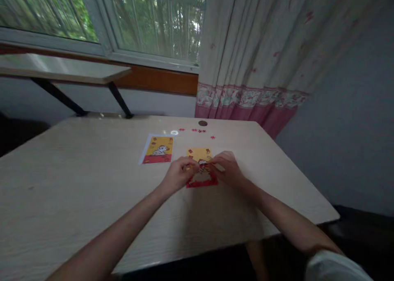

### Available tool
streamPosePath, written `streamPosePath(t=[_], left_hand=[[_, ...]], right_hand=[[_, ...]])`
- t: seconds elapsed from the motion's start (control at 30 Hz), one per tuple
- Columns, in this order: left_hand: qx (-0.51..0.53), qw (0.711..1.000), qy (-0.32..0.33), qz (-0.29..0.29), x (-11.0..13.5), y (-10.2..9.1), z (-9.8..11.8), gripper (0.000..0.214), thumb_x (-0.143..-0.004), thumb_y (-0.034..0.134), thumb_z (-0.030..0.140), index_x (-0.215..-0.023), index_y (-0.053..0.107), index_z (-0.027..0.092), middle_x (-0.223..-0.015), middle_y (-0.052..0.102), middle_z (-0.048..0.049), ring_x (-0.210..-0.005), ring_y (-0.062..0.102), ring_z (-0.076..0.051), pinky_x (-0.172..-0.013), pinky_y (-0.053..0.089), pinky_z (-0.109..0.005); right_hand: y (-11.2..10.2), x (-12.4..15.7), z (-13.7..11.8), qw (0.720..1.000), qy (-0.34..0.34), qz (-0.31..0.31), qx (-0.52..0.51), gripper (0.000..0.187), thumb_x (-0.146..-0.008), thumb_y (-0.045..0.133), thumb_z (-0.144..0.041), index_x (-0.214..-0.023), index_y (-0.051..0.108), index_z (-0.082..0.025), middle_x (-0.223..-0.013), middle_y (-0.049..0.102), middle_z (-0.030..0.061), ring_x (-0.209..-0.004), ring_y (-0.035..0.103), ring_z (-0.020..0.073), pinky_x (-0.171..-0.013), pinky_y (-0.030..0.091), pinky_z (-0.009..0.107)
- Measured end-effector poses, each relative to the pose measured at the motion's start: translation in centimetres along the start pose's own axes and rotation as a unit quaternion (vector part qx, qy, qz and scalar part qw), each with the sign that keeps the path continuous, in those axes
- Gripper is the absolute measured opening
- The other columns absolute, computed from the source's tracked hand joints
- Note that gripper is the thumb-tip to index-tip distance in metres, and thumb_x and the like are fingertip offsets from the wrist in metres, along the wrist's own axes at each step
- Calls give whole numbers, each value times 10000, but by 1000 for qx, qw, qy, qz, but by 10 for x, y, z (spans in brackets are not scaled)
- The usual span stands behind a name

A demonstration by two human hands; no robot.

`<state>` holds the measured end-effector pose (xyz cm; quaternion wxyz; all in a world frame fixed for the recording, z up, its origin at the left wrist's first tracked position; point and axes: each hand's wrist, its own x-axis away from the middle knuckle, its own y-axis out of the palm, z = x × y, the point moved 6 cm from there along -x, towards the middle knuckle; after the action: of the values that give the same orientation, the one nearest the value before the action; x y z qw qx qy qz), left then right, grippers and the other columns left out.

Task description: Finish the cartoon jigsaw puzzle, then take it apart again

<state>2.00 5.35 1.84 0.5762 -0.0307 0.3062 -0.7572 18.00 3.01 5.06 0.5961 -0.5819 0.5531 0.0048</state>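
A yellow and red picture card [200, 154] lies flat on the pale wooden table [92, 182]. My left hand [178, 175] rests on its left edge with the fingers curled and pinched together over the card's middle. My right hand [226, 168] lies on its right edge, fingers bent inward toward the same spot. What the fingertips pinch is too small to make out. A second card [157, 149] of the same design, with a white border, lies a little to the left and farther back, untouched.
Several small red pieces [197, 130] are scattered near the table's far edge, beside a round cable hole [202, 123]. A shelf on black brackets [61, 74] stands under the window. A flowered curtain [261, 67] hangs at the right.
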Motion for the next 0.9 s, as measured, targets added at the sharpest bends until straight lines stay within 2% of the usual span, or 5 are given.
streamPosePath(t=[0.13, 0.23, 0.3, 0.47, 0.9], left_hand=[[-89, 994, 64, -14, 4, -13, 11, 166, -807, 520, 270, -827, 652, 172, -822, 654, -45, -799, 547, -178, -765, 395, -340], [-172, 973, 134, -73, 11, -11, 16, 181, -808, 474, 184, -869, 645, 170, -849, 630, -56, -832, 518, -189, -776, 389, -350], [-213, 956, 165, -114, 15, -7, 16, 225, -791, 459, 136, -920, 640, 173, -856, 602, -63, -855, 492, -199, -767, 393, -343], [-268, 930, 189, -163, 21, 2, 19, 273, -773, 468, 120, -976, 633, 196, -858, 539, -64, -850, 451, -208, -732, 397, -328], [-307, 916, 195, -171, 22, 7, 21, 256, -799, 462, 157, -993, 621, 207, -884, 521, -62, -875, 434, -213, -739, 393, -336]], right_hand=[[12, 6, 12, 994, 69, -87, 0, 76, -763, 616, -270, -777, 649, -202, -739, 639, 10, -743, 538, 140, -736, 335, 288], [23, 12, 15, 982, 95, -164, 0, 55, -732, 637, -249, -763, 649, -206, -711, 630, -2, -715, 524, 137, -707, 331, 279], [28, 15, 15, 978, 98, -186, 1, 64, -723, 638, -255, -766, 647, -208, -712, 623, -4, -708, 515, 134, -697, 330, 276], [32, 18, 14, 975, 97, -200, 2, 85, -727, 622, -259, -796, 647, -215, -758, 622, 1, -757, 514, 140, -734, 331, 286], [33, 19, 10, 976, 81, -200, 29, 104, -758, 594, -247, -839, 652, -219, -814, 630, 18, -818, 510, 165, -760, 322, 308]])
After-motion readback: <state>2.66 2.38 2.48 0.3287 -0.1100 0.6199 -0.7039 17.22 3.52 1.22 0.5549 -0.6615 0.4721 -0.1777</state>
